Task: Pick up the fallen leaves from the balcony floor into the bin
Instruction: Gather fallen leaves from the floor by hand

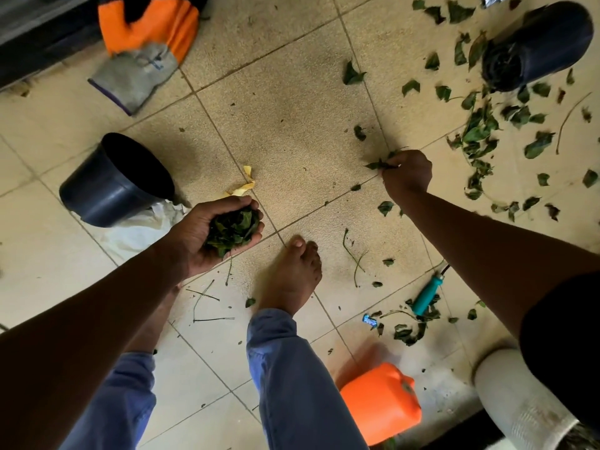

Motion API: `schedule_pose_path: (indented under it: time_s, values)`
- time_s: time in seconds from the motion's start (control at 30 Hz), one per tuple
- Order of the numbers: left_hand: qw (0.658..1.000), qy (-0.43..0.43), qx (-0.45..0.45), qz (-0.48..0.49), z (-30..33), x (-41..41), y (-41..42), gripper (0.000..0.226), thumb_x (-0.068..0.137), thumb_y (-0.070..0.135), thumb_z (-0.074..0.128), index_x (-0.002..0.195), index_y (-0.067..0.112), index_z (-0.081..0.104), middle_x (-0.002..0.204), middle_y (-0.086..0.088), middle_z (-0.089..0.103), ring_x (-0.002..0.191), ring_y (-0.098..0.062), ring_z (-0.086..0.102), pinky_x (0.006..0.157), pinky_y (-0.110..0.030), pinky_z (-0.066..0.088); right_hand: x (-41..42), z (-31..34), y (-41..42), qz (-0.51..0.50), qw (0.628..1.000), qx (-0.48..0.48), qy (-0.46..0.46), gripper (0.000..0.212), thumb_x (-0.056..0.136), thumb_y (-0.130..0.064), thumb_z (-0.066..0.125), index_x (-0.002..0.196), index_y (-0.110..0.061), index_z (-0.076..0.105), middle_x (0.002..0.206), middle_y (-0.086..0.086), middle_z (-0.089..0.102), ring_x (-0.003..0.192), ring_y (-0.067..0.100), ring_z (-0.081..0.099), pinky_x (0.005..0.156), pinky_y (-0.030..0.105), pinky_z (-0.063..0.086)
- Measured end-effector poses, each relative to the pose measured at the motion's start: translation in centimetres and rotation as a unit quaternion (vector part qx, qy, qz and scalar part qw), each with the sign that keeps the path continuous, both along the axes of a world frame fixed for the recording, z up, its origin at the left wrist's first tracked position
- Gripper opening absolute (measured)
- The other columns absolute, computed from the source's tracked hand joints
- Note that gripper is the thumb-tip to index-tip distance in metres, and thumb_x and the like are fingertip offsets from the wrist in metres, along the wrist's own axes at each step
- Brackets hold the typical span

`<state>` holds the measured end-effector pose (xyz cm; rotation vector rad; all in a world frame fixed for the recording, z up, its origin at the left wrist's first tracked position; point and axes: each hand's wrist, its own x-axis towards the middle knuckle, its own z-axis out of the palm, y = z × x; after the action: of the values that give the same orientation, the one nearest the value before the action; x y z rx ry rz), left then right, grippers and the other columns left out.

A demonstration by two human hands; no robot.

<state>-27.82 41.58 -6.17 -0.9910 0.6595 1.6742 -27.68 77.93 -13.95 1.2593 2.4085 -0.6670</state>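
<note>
Beige square tiles (285,131) cover the floor, their thin grout lines running diagonally and the surface dusty (speckled with small dark crumbs). A dark band (35,30), perhaps a door track or threshold, crosses the upper left corner. The light is soft and even, with faint shadows.

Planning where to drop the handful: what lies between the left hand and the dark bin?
In the head view, only a crumpled white bag lies between left hand and bin.
</note>
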Motion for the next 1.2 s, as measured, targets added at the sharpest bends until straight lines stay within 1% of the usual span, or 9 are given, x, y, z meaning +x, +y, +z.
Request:
schedule_pose_path:
  time_s: [0.17, 0.3, 0.4, 0.57, 0.67, 0.77, 0.97, 1.07, 1.2]
  values:
    - [1.000, -0.003, -0.003, -0.003, -0.3, 0.7, -0.5, 0.010, 0.089, 0.020, 0.065, 0.088, 0.010, 0.068, 0.094, -0.009, 0.066, 0.087, -0.022, 0.067, 0.072, -0.031, 0.060, -0.8, 0.0, -0.6, 0.016, 0.999, 0.040, -0.017, 0.023, 0.082, -0.016, 0.076, 0.104, -0.017, 0.077, 0.107, 0.004, 0.074, 0.103, 0.024, 0.068, 0.076, 0.020, 0.044]
    - [1.000, -0.004, -0.011, -0.004, -0.5, 1.0, -0.8, 0.011, 0.086, 0.021, 0.069, 0.087, 0.010, 0.069, 0.096, -0.009, 0.067, 0.089, -0.022, 0.068, 0.073, -0.031, 0.060, -2.5, 1.2, -1.9, 0.106, 0.993, 0.022, 0.040, 0.017, 0.083, -0.017, 0.074, 0.100, -0.020, 0.076, 0.098, -0.002, 0.073, 0.090, 0.014, 0.064, 0.070, 0.017, 0.040]
    - [1.000, -0.006, 0.005, 0.001, -0.4, 1.1, -0.9, 0.024, 0.072, 0.023, 0.084, 0.088, 0.010, 0.071, 0.097, -0.009, 0.067, 0.089, -0.022, 0.069, 0.073, -0.032, 0.060, -3.5, 1.7, -3.1, 0.182, 0.979, 0.000, 0.088, 0.024, 0.082, -0.011, 0.073, 0.101, -0.023, 0.063, 0.087, -0.002, 0.071, 0.078, 0.014, 0.064, 0.056, 0.017, 0.041]
    - [1.000, -0.009, -0.002, 0.014, -0.2, 1.1, -0.6, 0.010, 0.086, 0.020, 0.067, 0.086, 0.010, 0.069, 0.092, -0.008, 0.068, 0.085, -0.021, 0.069, 0.073, -0.031, 0.061, -4.4, 0.6, -3.6, 0.211, 0.976, 0.003, 0.058, 0.058, 0.077, -0.003, 0.068, 0.128, -0.026, 0.051, 0.094, 0.009, 0.074, 0.087, 0.027, 0.069, 0.076, 0.031, 0.054]
    - [1.000, -0.005, 0.007, 0.018, -0.3, 1.1, -0.6, 0.010, 0.088, 0.020, 0.066, 0.087, 0.010, 0.068, 0.093, -0.008, 0.066, 0.086, -0.022, 0.068, 0.074, -0.031, 0.060, -4.5, -0.2, -4.0, 0.210, 0.977, 0.027, 0.040, 0.043, 0.079, -0.005, 0.067, 0.118, -0.023, 0.066, 0.106, 0.010, 0.073, 0.101, 0.033, 0.068, 0.084, 0.035, 0.057]
    - [1.000, -0.003, 0.005, 0.015, -0.5, 1.0, -0.8, 0.010, 0.088, 0.020, 0.066, 0.088, 0.010, 0.068, 0.094, -0.008, 0.067, 0.088, -0.022, 0.068, 0.075, -0.031, 0.060, -4.5, -0.8, -4.7, 0.206, 0.977, 0.050, 0.029, 0.027, 0.083, -0.003, 0.062, 0.104, -0.017, 0.072, 0.106, 0.008, 0.073, 0.102, 0.033, 0.068, 0.080, 0.028, 0.050]
    - [1.000, -0.004, 0.004, 0.005, -0.5, 1.3, -0.8, 0.011, 0.088, 0.022, 0.067, 0.089, 0.011, 0.069, 0.095, -0.007, 0.068, 0.089, -0.021, 0.068, 0.072, -0.030, 0.060, -4.7, -0.4, -3.8, 0.121, 0.992, 0.037, 0.018, 0.022, 0.083, -0.006, 0.072, 0.101, -0.019, 0.076, 0.109, 0.001, 0.070, 0.105, 0.022, 0.066, 0.080, 0.017, 0.042]
    - [1.000, -0.012, 0.003, 0.012, -0.3, 1.4, -0.6, 0.011, 0.088, 0.021, 0.066, 0.085, 0.011, 0.070, 0.093, -0.007, 0.067, 0.088, -0.021, 0.068, 0.076, -0.030, 0.061, -2.7, 0.4, -3.6, 0.080, 0.996, 0.011, 0.042, 0.025, 0.083, -0.012, 0.079, 0.106, -0.010, 0.070, 0.092, -0.019, 0.050, 0.095, 0.008, 0.056, 0.063, 0.000, 0.034]
    - [1.000, -0.006, 0.002, 0.000, 0.0, 1.7, 0.0, 0.013, 0.088, 0.021, 0.065, 0.083, 0.011, 0.070, 0.092, -0.008, 0.067, 0.087, -0.021, 0.067, 0.076, -0.030, 0.061, 1.6, 0.7, -4.4, 0.146, 0.989, -0.006, 0.030, 0.027, 0.079, -0.013, 0.084, 0.100, -0.006, 0.067, 0.089, -0.017, 0.047, 0.087, 0.006, 0.052, 0.058, 0.001, 0.035]
